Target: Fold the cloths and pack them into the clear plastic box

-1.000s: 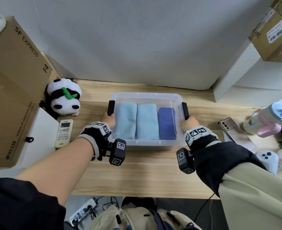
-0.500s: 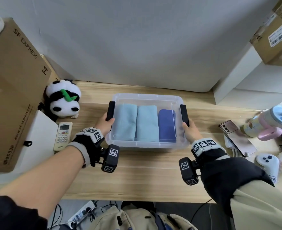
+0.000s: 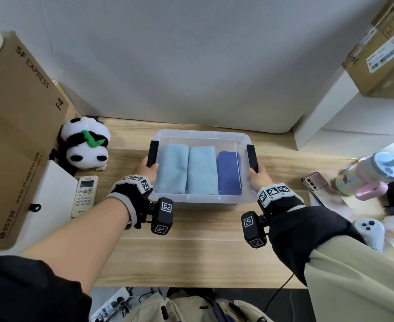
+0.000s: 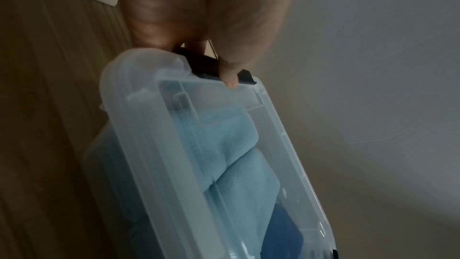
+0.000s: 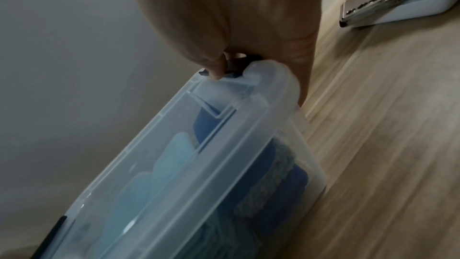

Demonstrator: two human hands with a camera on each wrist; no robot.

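Note:
The clear plastic box (image 3: 203, 135) stands on the wooden desk with its clear lid on. Inside lie two folded light blue cloths (image 3: 172, 170) (image 3: 200, 173) and a dark blue cloth (image 3: 229, 175), side by side. A black latch stands at each end. My left hand (image 3: 146, 170) grips the near end of the left latch (image 3: 152, 152). My right hand (image 3: 258, 176) grips the right latch (image 3: 252, 156). The left wrist view shows the thumb of my left hand (image 4: 224, 62) lying over the latch (image 4: 204, 64); in the right wrist view my right hand (image 5: 219, 66) pinches its latch (image 5: 234, 66) the same way.
A panda plush (image 3: 85, 147), a remote (image 3: 84, 196) and a big cardboard box (image 3: 17, 126) stand to the left. On the right lie a phone (image 3: 316, 184), a tumbler (image 3: 374, 175) and a white controller (image 3: 370, 228). Bare desk lies in front of the plastic box.
Both hands have slid a little toward me along the box's ends and now hold the near ends of the latches. The box stays in place.

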